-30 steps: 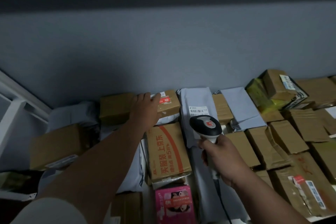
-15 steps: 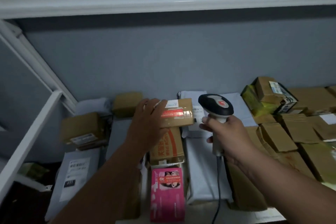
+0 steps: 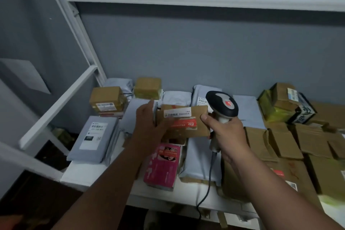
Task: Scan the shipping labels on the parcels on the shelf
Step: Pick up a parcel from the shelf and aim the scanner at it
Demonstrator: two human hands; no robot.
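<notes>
The small brown cardboard box point(image 3: 183, 121) in my left hand point(image 3: 149, 123) is matt, rough paperboard with a smooth white paper label and a glossier red sticker, while the black-and-grey plastic barcode scanner point(image 3: 222, 107) in my right hand point(image 3: 226, 132) has a smooth, faintly shiny shell. On the white-painted metal shelf point(image 3: 97, 177), smooth and satin, the grey plastic mailer bag point(image 3: 93, 137) at near left looks slick, and the pink printed carton point(image 3: 164, 164) has a glossy coated face. The brown corrugated boxes point(image 3: 291, 144) to the right are dull and creased.
</notes>
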